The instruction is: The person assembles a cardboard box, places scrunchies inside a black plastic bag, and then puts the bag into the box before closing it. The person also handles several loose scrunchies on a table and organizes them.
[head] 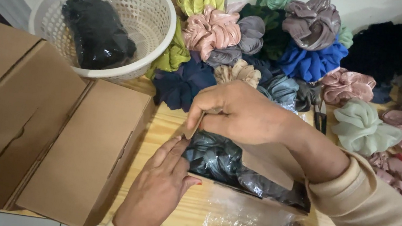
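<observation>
At mid-frame the right hand [241, 111] pinches a cardboard flap [193, 125] above a dark bagged bundle [220, 159] on the worktop [166, 129]. The left hand [159, 187] presses flat fingers against the bundle's edge. The slick plastic could slide from under them, and the thin flap may crease.
</observation>
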